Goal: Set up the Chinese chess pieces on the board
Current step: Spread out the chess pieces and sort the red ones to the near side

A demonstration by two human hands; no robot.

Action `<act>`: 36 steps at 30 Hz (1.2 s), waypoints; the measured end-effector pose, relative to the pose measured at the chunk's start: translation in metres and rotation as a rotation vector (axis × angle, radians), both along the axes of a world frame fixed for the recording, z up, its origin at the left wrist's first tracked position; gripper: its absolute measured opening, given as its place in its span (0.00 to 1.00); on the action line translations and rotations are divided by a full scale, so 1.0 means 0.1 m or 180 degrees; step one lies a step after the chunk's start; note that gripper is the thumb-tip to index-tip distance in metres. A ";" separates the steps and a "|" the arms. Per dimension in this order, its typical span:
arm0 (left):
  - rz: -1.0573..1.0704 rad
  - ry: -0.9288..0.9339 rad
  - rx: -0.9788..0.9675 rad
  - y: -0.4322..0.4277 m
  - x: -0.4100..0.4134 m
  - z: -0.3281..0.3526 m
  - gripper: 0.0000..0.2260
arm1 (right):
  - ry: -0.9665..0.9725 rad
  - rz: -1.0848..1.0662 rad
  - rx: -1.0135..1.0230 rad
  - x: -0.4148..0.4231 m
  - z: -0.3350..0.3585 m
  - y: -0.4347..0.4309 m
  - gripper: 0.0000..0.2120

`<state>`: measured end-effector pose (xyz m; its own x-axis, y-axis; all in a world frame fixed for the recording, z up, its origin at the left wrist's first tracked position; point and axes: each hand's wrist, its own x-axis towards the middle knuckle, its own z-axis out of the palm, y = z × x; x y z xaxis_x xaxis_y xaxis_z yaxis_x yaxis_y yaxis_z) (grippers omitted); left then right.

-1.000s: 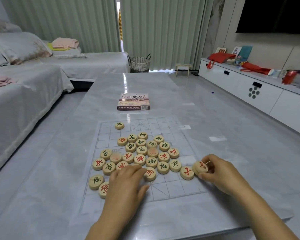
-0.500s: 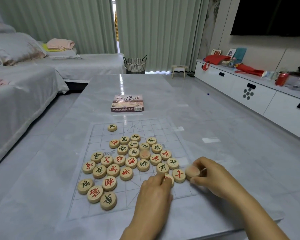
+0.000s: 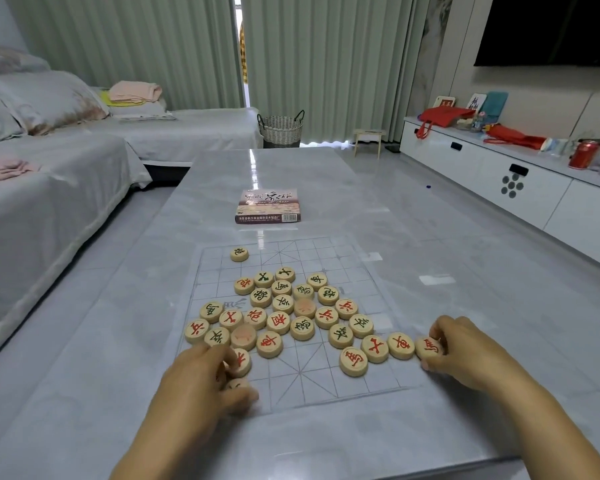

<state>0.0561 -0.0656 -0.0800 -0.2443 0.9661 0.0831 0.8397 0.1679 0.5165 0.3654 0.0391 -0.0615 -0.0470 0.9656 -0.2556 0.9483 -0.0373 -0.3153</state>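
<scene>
On the near left side of the board (image 3: 326, 389), the left hand (image 3: 201, 389) is now down among the pieces. Half a second ago it was in the middle of the near edge, close to the right hand. It has swung back to the left. Its fingers (image 3: 222, 356) are curled together and seem to pinch one hidden piece (image 3: 237, 384) against the thumb. The hand covers most of that piece, so I cannot read its mark.

The right hand (image 3: 465, 351) has hardly moved. It stays at the near right edge of the board, with its fingers clamped on a red-marked piece (image 3: 426, 348) that rests flat there. Next to it, a short row of red pieces (image 3: 374, 348) lies side by side, touching. That row is longer than it was a moment ago. I think the hands are pulling the red ones out and lining them up on the near side.

Most of the heap (image 3: 283, 303) still sits jumbled in the middle of the board, with red and dark marks mixed and two pieces face down. One lone dark piece (image 3: 239, 253) sits near the far left corner. The box (image 3: 267, 206) lies farther away on the desk (image 3: 326, 168).

So the job has only just begun. No side is set up yet. The board looks like a thin clear sheet on a shiny desk, so a hard push could make it slide.
</scene>
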 end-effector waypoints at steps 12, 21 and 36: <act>-0.0584 0.0139 0.0645 0.23 0.48 -0.11 0.14 | 0.0497 0.0707 0.0763 -0.83 -0.06 -0.06 0.16; -0.0335 -0.0480 0.0639 0.31 0.48 -0.03 0.13 | 0.0171 0.0569 0.0868 -0.88 -0.08 0.04 0.21; 0.0252 -0.0454 0.0835 0.30 0.03 0.00 0.07 | 0.0162 0.0541 0.0605 -0.95 -0.08 0.05 0.19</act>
<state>0.0593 -0.0359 -0.0799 -0.3452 0.8936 0.2868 0.7452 0.0752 0.6626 0.2703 0.0436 -0.0693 -0.2208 0.9733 -0.0636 0.9186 0.1856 -0.3488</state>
